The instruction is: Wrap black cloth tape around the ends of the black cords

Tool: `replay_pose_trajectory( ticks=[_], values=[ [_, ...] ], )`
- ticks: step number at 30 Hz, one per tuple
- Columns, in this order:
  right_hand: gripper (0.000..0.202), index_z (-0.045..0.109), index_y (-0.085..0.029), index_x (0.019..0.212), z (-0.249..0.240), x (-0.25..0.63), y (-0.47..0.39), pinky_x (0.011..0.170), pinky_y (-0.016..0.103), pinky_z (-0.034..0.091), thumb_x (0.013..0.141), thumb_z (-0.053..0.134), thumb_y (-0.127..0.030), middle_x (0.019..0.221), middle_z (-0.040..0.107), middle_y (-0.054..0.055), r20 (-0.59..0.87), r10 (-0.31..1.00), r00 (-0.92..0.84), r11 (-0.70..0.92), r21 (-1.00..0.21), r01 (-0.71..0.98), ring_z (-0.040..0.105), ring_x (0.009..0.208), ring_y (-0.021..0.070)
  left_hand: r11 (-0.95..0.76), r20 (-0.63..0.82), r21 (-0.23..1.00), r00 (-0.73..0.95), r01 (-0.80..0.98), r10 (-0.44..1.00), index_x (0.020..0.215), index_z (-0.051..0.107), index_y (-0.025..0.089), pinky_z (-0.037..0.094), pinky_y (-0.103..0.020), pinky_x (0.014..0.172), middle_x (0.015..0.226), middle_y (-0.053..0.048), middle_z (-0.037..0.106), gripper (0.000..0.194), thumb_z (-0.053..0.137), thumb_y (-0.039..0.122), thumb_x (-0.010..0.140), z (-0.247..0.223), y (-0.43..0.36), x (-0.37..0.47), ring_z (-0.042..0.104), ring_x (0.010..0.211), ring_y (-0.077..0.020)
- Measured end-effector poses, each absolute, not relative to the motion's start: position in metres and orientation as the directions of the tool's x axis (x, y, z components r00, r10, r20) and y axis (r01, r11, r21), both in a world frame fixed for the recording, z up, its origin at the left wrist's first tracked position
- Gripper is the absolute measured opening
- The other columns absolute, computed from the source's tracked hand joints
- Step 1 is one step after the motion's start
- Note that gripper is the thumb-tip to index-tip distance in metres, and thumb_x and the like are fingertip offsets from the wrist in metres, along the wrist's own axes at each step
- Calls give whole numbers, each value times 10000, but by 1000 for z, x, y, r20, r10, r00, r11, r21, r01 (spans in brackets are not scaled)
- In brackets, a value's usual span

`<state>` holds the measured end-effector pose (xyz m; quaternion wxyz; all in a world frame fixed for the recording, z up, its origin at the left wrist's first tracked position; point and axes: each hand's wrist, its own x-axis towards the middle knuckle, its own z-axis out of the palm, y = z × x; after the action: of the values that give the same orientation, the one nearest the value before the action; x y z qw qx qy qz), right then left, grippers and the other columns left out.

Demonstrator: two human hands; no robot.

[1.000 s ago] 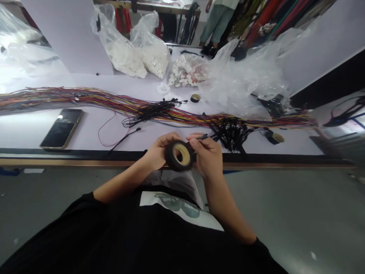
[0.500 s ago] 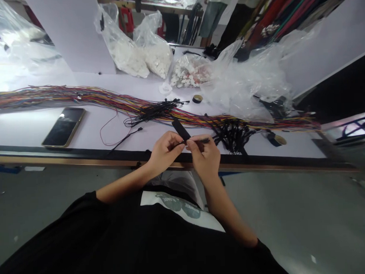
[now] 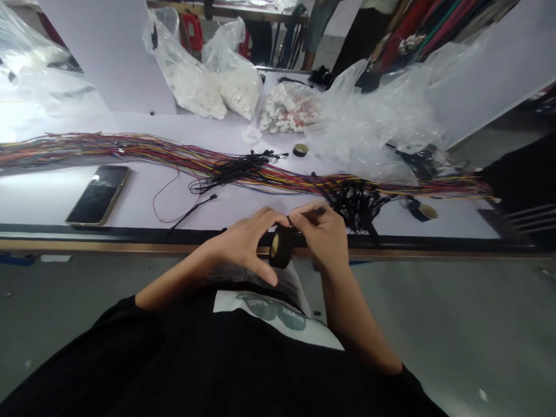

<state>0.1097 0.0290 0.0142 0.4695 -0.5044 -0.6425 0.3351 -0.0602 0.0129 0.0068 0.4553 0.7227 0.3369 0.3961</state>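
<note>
My right hand point(image 3: 325, 238) pinches a short black cable point(image 3: 317, 212) over the table's front edge. A roll of black tape point(image 3: 283, 248) hangs just below the fingertips, its yellowish core facing left. Beside it, my left hand point(image 3: 242, 239) is spread, thumb and index finger apart around the roll, the index fingertip close to the cable. Whether that fingertip touches the tape cannot be made out. To the right of my right hand lies a bunch of black connector cables point(image 3: 357, 206).
A long bundle of coloured wires point(image 3: 161, 150) crosses the table, with more black cables point(image 3: 240, 167) on it. A phone point(image 3: 99, 195) lies left. Behind are bags of white parts point(image 3: 240, 91) and two tape rolls point(image 3: 300, 150). People stand beyond the table.
My left hand has let go and opened, moving left and down. The tape roll now shows hanging between the hands, where a flat black strip stuck up before. My right hand shifted slightly right.
</note>
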Motion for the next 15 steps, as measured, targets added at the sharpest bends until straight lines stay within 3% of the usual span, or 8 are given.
replay_pose_trajectory(
  ticks=[3, 5, 11, 13, 15],
  values=[
    [84, 584, -204, 627, 20, 110, 26, 675, 283, 460, 678, 638, -244, 677, 636, -20, 331, 940, -80, 337, -875, 347, 572, 664, 131, -352, 288, 914, 289, 202, 913, 821, 570, 192, 388, -225, 624, 801, -3, 558, 228, 681, 325, 673, 2, 19, -56, 486, 700, -121],
    [91, 583, -209, 653, 19, 108, 23, 656, 282, 460, 700, 624, -275, 677, 630, -17, 335, 940, -67, 338, -885, 319, 570, 661, 134, -338, 315, 913, 133, 230, 940, 739, 555, 184, 363, -212, 596, 704, 16, 536, 70, 597, 239, 732, -2, 22, -49, 468, 651, -105],
    [142, 601, -208, 807, 10, 102, 23, 609, 288, 463, 728, 605, -327, 645, 612, -26, 220, 969, -116, 248, -892, 379, 570, 586, 138, -369, 369, 901, 43, 228, 928, 628, 547, 183, 391, -237, 670, 663, 10, 555, 112, 564, 155, 735, -8, 17, -35, 503, 671, -114],
    [120, 594, -211, 770, 11, 102, 22, 641, 302, 470, 745, 587, -328, 677, 635, -12, 266, 962, -67, 267, -857, 441, 594, 619, 151, -353, 360, 922, -15, 160, 933, 691, 556, 186, 399, -237, 676, 704, 8, 556, 57, 577, 151, 731, -9, 11, -33, 510, 686, -109],
    [109, 583, -217, 731, 14, 102, 21, 671, 313, 476, 759, 570, -321, 719, 659, 4, 331, 943, -29, 301, -817, 492, 615, 666, 165, -279, 279, 960, -110, 16, 954, 825, 540, 197, 400, -225, 626, 770, 17, 549, 163, 634, 167, 695, -9, 8, -32, 499, 647, -87]
  ],
)
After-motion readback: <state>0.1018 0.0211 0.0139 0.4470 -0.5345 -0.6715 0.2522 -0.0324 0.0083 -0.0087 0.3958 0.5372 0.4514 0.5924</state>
